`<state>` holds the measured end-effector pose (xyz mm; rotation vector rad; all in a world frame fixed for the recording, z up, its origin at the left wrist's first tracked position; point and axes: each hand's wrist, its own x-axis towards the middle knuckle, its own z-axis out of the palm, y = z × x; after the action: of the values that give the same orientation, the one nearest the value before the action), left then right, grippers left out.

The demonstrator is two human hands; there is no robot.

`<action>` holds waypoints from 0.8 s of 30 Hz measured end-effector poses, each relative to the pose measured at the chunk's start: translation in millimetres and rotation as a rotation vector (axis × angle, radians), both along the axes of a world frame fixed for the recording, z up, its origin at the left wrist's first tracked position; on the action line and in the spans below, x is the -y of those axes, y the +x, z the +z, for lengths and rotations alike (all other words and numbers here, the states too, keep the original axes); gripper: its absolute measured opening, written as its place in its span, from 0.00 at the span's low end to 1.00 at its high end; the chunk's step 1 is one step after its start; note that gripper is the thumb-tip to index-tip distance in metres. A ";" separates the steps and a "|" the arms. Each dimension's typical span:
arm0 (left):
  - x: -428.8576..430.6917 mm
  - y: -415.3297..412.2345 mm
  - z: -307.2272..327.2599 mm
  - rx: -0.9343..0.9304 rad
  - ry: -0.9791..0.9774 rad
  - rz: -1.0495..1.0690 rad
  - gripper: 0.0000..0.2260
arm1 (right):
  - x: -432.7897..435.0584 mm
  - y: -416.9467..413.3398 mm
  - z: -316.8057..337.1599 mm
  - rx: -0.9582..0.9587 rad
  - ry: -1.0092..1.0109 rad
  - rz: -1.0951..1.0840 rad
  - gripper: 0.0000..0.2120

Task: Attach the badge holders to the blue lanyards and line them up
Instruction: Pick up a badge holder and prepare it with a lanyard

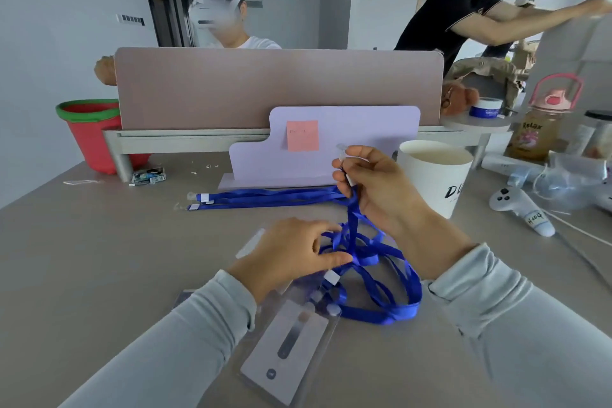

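1. Head view, far side: two straight blue ribbon lanyards (271,200) lie side by side on the grey-brown desk (99,258), just in front of an upright lilac board (364,129), with their clip ends pointing left; whether holders hang on them is too faint to tell
2. Head view, centre right: the right hand (374,189) is raised above the desk, its fingers curled round the white and clear clip end (350,179) of another blue lanyard, whose ribbon drops into a loose blue tangle (364,257)
3. Head view, centre: the left hand (288,255) pinches a strand of that tangle between thumb and fingers, low on the desk
4. Head view, near side: a clear plastic badge holder with a pale lilac card (288,351) lies flat, just beside the tangle; a white lanyard clip (331,276) sits by its top edge, fastened or not I cannot tell; a second clear holder (250,243) shows partly under the left hand
5. Judgement: two lanyards look lined up, while several remain knotted, so untangling, clipping and laying out are mostly left to do
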<state>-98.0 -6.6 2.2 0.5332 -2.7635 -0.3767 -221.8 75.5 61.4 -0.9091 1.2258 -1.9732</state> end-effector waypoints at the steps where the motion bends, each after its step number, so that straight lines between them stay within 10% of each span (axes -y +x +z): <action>1: -5.7 -9.8 1.4 0.011 0.022 -0.018 0.19 | -1.0 -0.2 4.6 0.007 -0.019 0.002 0.10; 10: -26.1 -67.2 4.0 -0.097 0.324 -0.045 0.10 | -29.0 -22.5 23.5 0.041 -0.027 -0.107 0.11; 18: -11.6 -84.5 19.5 -0.124 0.147 0.197 0.14 | -83.3 -67.5 30.8 -0.005 0.025 -0.375 0.10; 24: -35.5 -93.7 64.4 -0.371 0.748 -0.141 0.11 | -108.1 -87.0 6.4 -0.249 0.282 -0.387 0.10</action>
<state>-191.7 28.9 66.6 0.3688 -2.2386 -1.4070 -308.8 183.6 67.8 -0.8368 1.8882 -1.9379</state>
